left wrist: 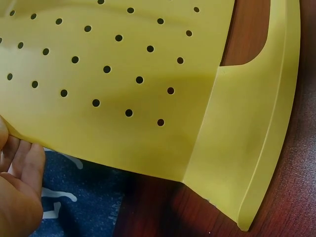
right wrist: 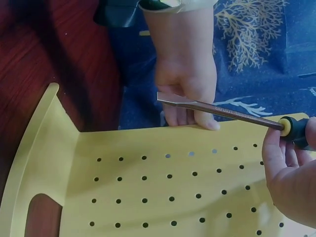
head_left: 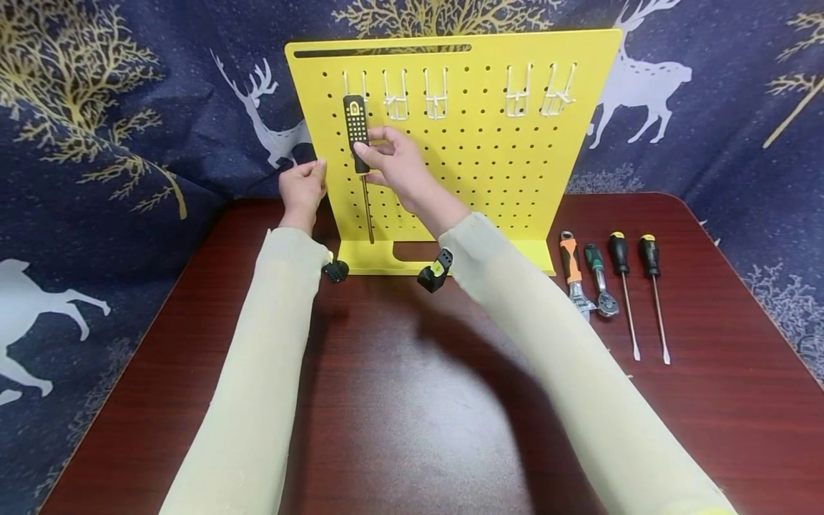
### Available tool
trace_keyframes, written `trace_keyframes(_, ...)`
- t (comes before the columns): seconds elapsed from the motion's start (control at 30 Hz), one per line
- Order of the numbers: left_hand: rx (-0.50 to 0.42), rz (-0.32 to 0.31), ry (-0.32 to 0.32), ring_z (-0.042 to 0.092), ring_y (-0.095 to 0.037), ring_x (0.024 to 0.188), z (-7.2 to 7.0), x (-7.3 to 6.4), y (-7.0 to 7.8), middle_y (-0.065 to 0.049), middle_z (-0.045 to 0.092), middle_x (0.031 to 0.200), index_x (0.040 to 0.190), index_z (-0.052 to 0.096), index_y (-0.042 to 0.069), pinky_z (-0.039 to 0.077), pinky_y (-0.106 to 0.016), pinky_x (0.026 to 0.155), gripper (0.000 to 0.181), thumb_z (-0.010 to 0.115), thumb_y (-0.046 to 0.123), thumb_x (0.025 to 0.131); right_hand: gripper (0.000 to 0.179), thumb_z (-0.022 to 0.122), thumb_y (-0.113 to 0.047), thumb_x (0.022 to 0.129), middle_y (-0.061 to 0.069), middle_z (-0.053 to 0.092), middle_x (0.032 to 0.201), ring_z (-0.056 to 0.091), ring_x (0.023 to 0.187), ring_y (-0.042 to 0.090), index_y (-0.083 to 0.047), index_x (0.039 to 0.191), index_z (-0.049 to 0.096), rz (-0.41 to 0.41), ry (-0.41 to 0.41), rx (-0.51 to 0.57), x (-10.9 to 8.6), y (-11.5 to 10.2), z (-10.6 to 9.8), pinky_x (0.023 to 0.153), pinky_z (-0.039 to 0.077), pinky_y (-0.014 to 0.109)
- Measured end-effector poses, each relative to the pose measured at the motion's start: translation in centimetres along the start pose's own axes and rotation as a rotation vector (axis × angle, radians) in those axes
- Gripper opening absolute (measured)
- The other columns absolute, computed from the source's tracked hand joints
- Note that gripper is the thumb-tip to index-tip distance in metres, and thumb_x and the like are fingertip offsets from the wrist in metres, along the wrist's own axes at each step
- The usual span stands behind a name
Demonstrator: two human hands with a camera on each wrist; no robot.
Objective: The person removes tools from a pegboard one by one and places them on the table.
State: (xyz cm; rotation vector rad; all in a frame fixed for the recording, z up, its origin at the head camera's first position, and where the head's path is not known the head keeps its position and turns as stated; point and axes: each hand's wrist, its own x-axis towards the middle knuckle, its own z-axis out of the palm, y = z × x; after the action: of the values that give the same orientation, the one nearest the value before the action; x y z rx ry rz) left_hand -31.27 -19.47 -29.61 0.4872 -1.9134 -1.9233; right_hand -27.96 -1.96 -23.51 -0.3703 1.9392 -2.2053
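Note:
A yellow pegboard (head_left: 476,172) stands upright on the table. My left hand (head_left: 302,189) pinches its left edge, which the left wrist view shows with the fingers (left wrist: 30,165) at the board's rim. In my right hand (head_left: 405,172) is a flathead screwdriver (head_left: 356,129), gripped by its dark handle. Its handle points up and its blade (right wrist: 217,109) hangs down in front of the board's left part. The handle's top overlaps the leftmost white wire hook (head_left: 345,80) in the head view; whether they touch, I cannot tell.
More white hooks (head_left: 435,96) line the board's upper rows. On the table's right lie an orange-handled adjustable wrench (head_left: 571,261), a green-handled ratchet (head_left: 597,272) and two black-handled screwdrivers (head_left: 619,254). A patterned dark blue cloth (head_left: 212,121) hangs behind the table (head_left: 412,400).

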Motion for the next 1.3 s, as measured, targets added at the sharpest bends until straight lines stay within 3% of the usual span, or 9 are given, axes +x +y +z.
trace_keyframes(0.2, 0.043, 0.013, -0.008, 0.043, -0.005, 0.054, 0.0, -0.2, 0.1, 0.010, 0.048, 0.057, 0.105, 0.077, 0.001, 0.039, -0.015, 0.054, 0.021, 0.067, 0.018, 0.100, 0.039, 0.059, -0.012, 0.104, 0.021, 0.057, 0.142, 0.064, 0.114, 0.025, 0.001, 0.140, 0.051, 0.007, -0.006, 0.009, -0.3, -0.2, 0.0, 0.100, 0.058, 0.040)
trace_keyframes(0.8, 0.061, -0.011, -0.014, 0.044, -0.005, 0.057, -0.1, -0.1, 0.1, 0.009, 0.050, 0.060, 0.120, 0.073, -0.003, 0.042, -0.017, 0.057, 0.031, 0.066, 0.020, 0.100, 0.038, 0.059, -0.012, 0.104, 0.018, 0.061, 0.135, 0.063, 0.103, 0.017, -0.001, 0.139, 0.051, 0.014, -0.016, 0.044, -1.6, -0.8, -0.3, 0.102, 0.057, 0.039)
trace_keyframes(0.9, 0.058, -0.013, -0.012, 0.043, -0.005, 0.056, -0.1, -0.1, 0.1, 0.009, 0.049, 0.061, 0.118, 0.074, -0.002, 0.040, -0.015, 0.055, 0.029, 0.066, 0.020, 0.100, 0.037, 0.059, -0.011, 0.104, 0.012, 0.063, 0.123, 0.063, 0.098, 0.014, 0.001, 0.138, 0.051, -0.001, -0.019, 0.042, -2.1, -1.2, -0.4, 0.099, 0.058, 0.038)
trace_keyframes(1.07, 0.034, 0.001, -0.012, 0.043, -0.007, 0.054, -0.2, -0.3, 0.2, 0.007, 0.049, 0.061, 0.101, 0.079, 0.002, 0.039, -0.016, 0.054, 0.020, 0.067, 0.018, 0.100, 0.031, 0.059, -0.010, 0.104, 0.002, 0.062, 0.106, 0.063, 0.091, 0.011, 0.001, 0.132, 0.053, -0.007, -0.024, 0.034, -3.1, -1.5, -1.0, 0.090, 0.059, 0.033)
trace_keyframes(1.3, 0.045, 0.004, -0.009, 0.043, -0.006, 0.053, -0.2, 0.1, 0.0, 0.010, 0.047, 0.056, 0.104, 0.077, 0.001, 0.039, -0.016, 0.054, 0.022, 0.066, 0.019, 0.100, 0.036, 0.058, -0.010, 0.105, 0.001, 0.059, 0.110, 0.061, 0.102, 0.013, 0.001, 0.138, 0.049, 0.009, -0.040, -0.013, -5.1, -1.4, -2.9, 0.099, 0.056, 0.038)
